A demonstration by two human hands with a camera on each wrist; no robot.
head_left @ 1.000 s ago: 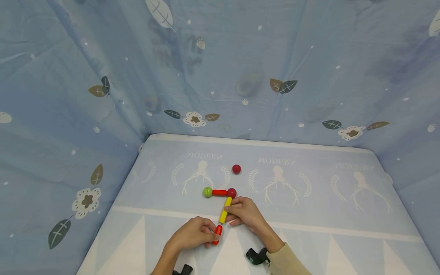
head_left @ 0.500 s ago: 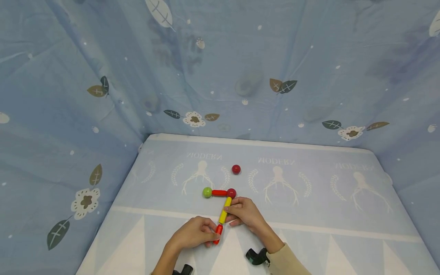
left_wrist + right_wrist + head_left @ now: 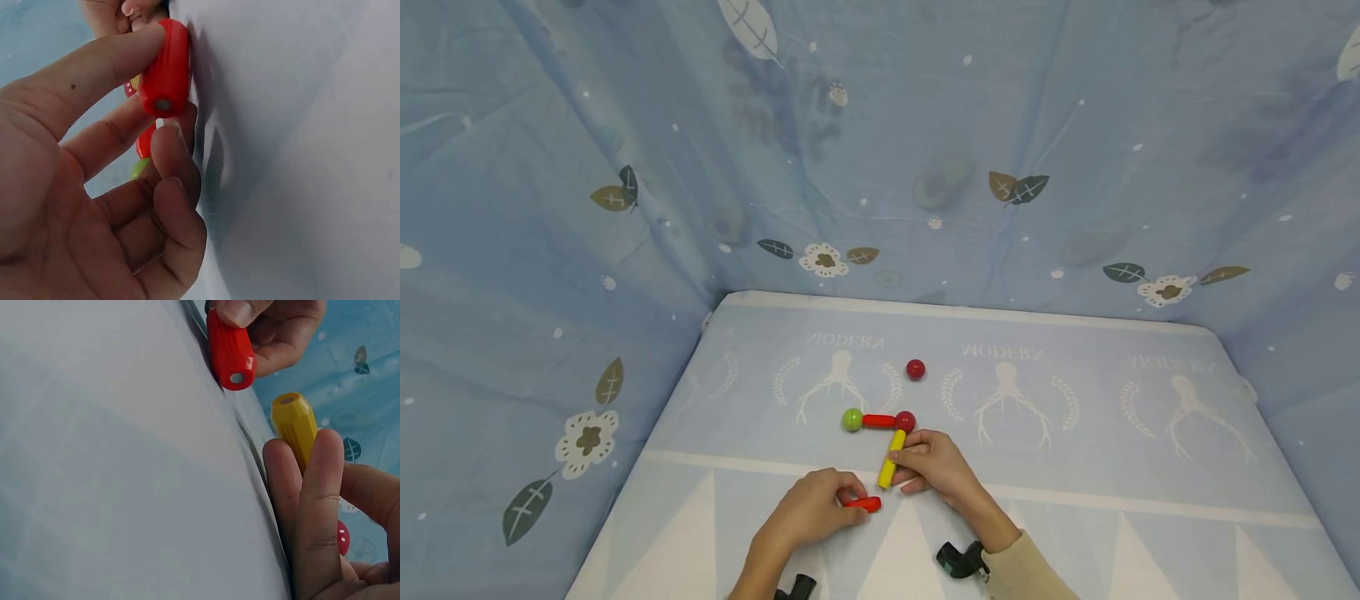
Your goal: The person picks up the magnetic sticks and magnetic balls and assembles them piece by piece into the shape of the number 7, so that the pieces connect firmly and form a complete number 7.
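My left hand (image 3: 816, 507) pinches a short red rod (image 3: 869, 504) between thumb and fingers, just above or on the tabletop. In the left wrist view, the rod's near end shows a small grey metal disc (image 3: 163, 104). My right hand (image 3: 942, 468) pinches a yellow rod (image 3: 886, 472), whose far end touches a red ball (image 3: 906, 422). A second red rod (image 3: 878, 421) links that ball to a green ball (image 3: 852, 419). Between the held red rod and the yellow rod's near end there is a small gap, also visible in the right wrist view.
Another red ball (image 3: 915, 369) lies alone farther back on the patterned tablecloth (image 3: 1075, 467). Blue patterned curtains (image 3: 895, 150) rise behind the table and at its sides. A black device (image 3: 958, 559) is fixed by my right wrist.
My left hand has turned its red rod from in line with the yellow rod to nearly crosswise, with the end pulled away. The right hand and yellow rod have stayed in place.
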